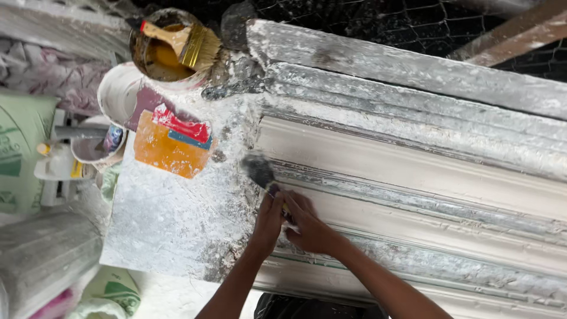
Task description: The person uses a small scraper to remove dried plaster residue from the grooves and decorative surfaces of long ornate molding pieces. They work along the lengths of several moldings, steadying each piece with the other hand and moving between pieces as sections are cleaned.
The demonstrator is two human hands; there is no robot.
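Both of my hands grip one small paintbrush (260,170) with dark, blurred bristles. My left hand (269,220) wraps its handle from the left and my right hand (308,225) closes on it from the right. The bristles touch the near left end of a long white plaster moulding (413,177) with ridged grooves, which runs off to the right. Parts of the moulding look wet and grey, others smooth and white.
A plaster-caked board (171,224) lies left of the moulding, with an orange and red packet (171,145) on it. Behind stand a tin of yellow liquid holding a wide brush (177,44), a white bucket (118,94), bags and bottles at left, wire mesh at the back.
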